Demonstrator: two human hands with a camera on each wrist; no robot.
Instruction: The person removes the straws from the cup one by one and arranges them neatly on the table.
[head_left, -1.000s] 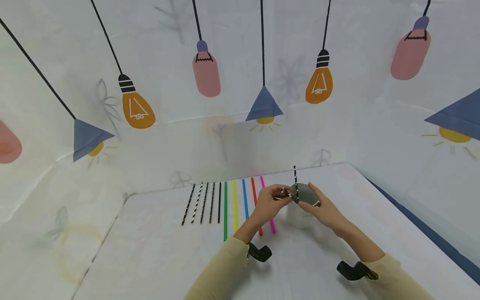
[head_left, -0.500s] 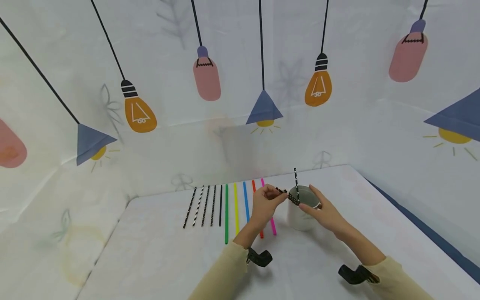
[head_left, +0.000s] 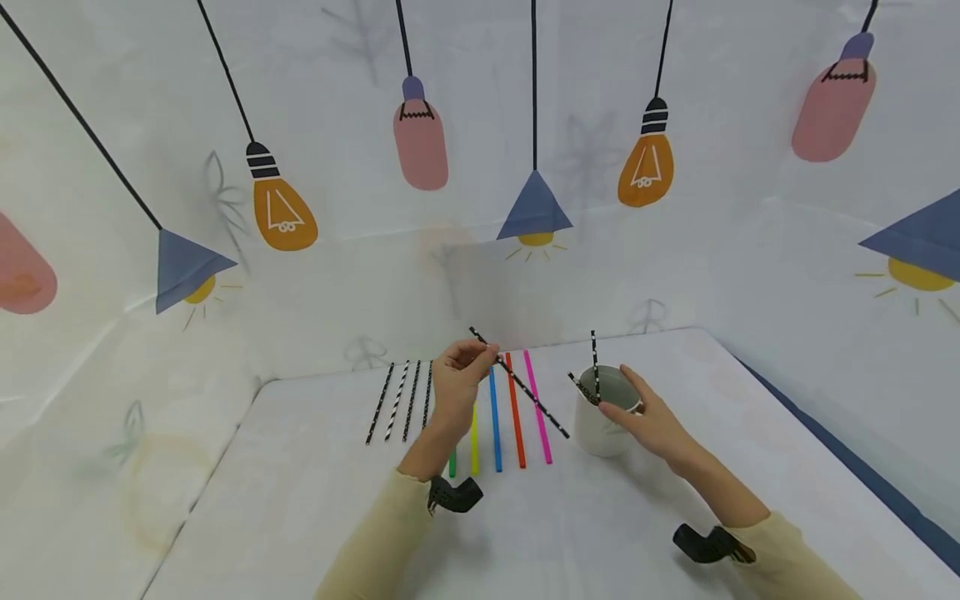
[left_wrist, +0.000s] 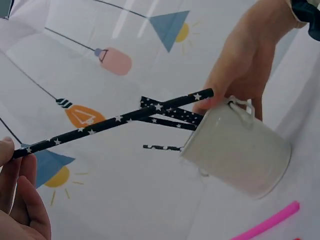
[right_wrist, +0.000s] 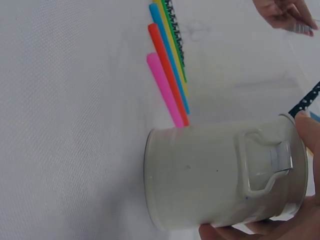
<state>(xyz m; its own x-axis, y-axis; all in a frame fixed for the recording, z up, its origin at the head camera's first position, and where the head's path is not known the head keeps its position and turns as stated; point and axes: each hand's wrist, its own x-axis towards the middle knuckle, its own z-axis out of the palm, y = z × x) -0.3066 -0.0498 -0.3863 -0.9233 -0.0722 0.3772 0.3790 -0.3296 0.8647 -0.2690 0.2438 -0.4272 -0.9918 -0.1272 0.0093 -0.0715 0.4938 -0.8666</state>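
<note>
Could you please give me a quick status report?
Left hand holding starred straw, outside cup. Right hand gripping cup. Other straws lean in cup, perhaps crowding its mouth.

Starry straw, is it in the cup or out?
Out. The left hand pinches the starry straw near one end, and the head view shows its lower end hanging beside the cup, not inside.

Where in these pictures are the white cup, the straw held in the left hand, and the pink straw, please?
White cup (head_left: 600,432): head view, on its outer wall.
Held straw (left_wrist: 105,125): left wrist view, on its star-patterned shaft.
Pink straw (right_wrist: 165,89): right wrist view, mid-length.
</note>
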